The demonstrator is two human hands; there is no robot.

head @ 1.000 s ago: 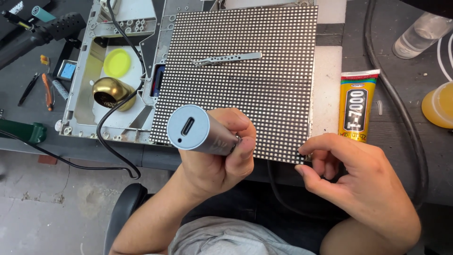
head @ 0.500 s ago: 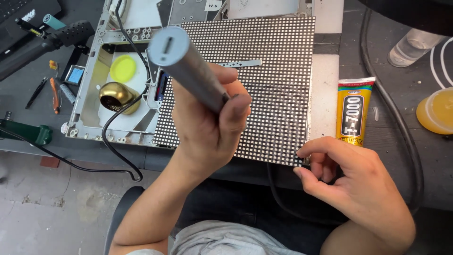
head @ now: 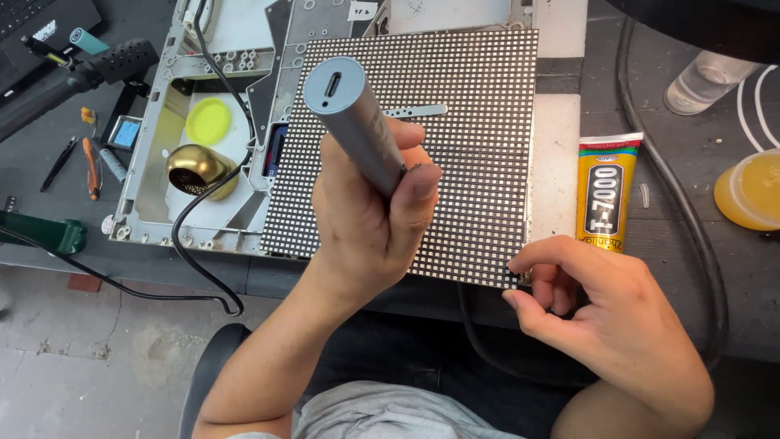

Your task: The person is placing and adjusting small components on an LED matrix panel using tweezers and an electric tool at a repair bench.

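My left hand [head: 366, 219] grips a grey metal cylinder tool [head: 349, 118] with a slot port in its upper end. The tool stands tilted over a dotted LED panel [head: 479, 122] that lies flat on the bench. My right hand [head: 601, 309] pinches the panel's near right corner with its fingertips. A thin metal strip [head: 418, 110] lies on the panel just right of the tool. The tool's lower tip is hidden inside my fist.
A yellow glue tube [head: 605, 191] lies right of the panel. Left of it sits a grey metal frame [head: 175, 57] holding a brass dome [head: 195, 167] and a yellow disc [head: 207, 120]. Black cable [head: 191, 260], a black handled tool [head: 89, 69], a clear bottle [head: 703, 77], and an orange-filled cup [head: 751, 191] surround.
My left hand has turned the grey tool from lying level near the bench edge to pointing up and away over the panel. My right hand has stayed at the panel's corner.
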